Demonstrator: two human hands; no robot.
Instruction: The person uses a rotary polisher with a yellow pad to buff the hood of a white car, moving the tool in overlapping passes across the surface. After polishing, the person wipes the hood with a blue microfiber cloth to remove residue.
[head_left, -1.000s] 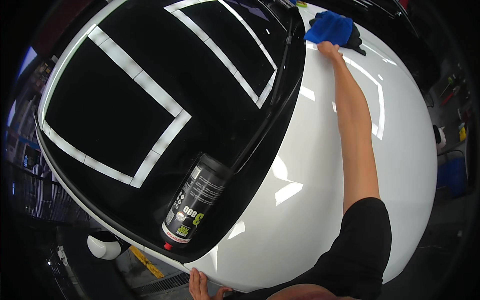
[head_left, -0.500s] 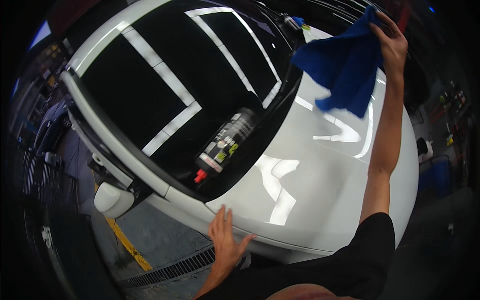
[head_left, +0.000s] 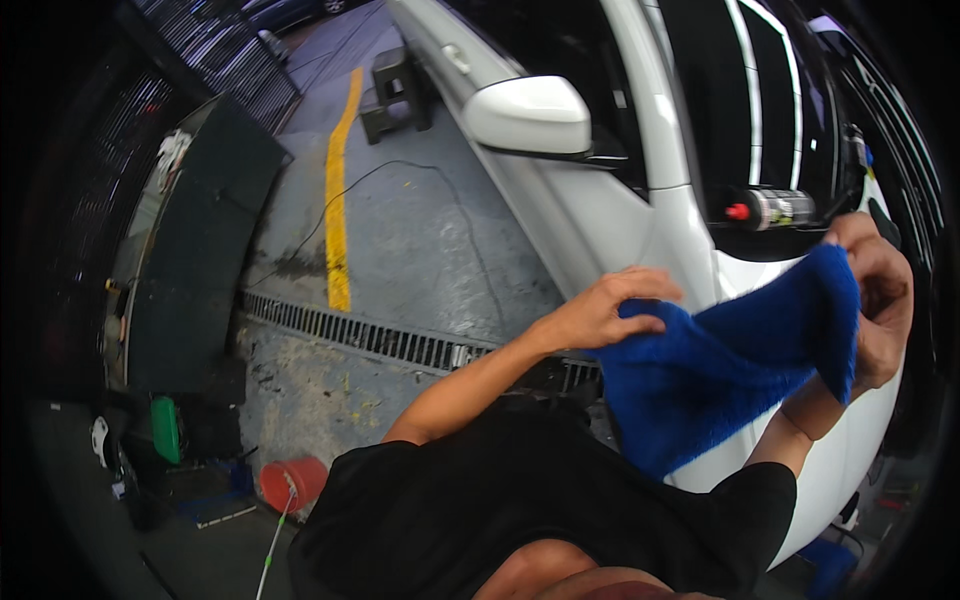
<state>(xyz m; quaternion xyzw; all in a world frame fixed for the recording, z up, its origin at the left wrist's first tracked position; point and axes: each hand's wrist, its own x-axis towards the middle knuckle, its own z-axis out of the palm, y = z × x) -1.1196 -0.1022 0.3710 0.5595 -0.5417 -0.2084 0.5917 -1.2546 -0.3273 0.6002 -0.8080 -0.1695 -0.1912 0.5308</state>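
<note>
A blue microfiber cloth [head_left: 730,360] hangs in front of me over the white hood of a car [head_left: 740,450]. Its upper right edge is gripped by my right hand [head_left: 873,300], whose fingers are curled closed. At the cloth's left edge is my left hand [head_left: 610,308], thumb and fingers apart in a C shape; whether it touches the fabric I cannot tell. Beyond the cloth, a black bottle with a red cap [head_left: 785,208] lies on its side at the base of the dark windshield [head_left: 780,90].
The car's white side mirror [head_left: 530,115] juts out ahead. A floor drain grate [head_left: 390,335] and a yellow line [head_left: 340,210] cross the floor to the left. There too stand a dark cabinet [head_left: 205,270], a red bucket [head_left: 290,482] and a step stool [head_left: 395,92]; a cable [head_left: 445,180] trails nearby.
My view has swung left. My right hand has brought the blue cloth back from over the far hood, close to my body. My left hand has come off the fender edge to the cloth.
</note>
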